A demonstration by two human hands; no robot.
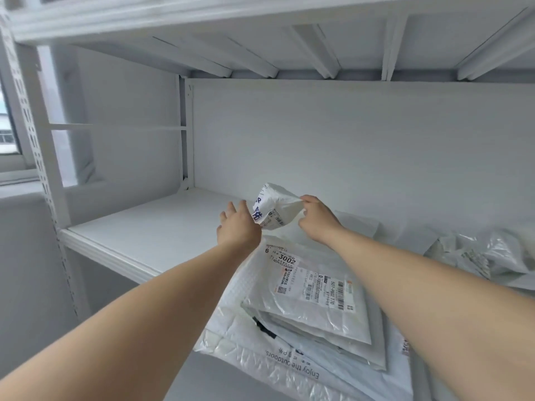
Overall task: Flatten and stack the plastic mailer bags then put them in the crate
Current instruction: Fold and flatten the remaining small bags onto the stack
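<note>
Above the shelf, our right hand kept a pinching grip on one corner of a crumpled mailer bag while our left hand, grip spread, reached for its other side, likely to stretch it flat for the stack below.

Looks like a storeroom or parcel-sorting space — white metal rack shelving with slotted uprights, a shelf deck piled with plastic mailer bags, barcoded shipping labels stuck on them.
</note>
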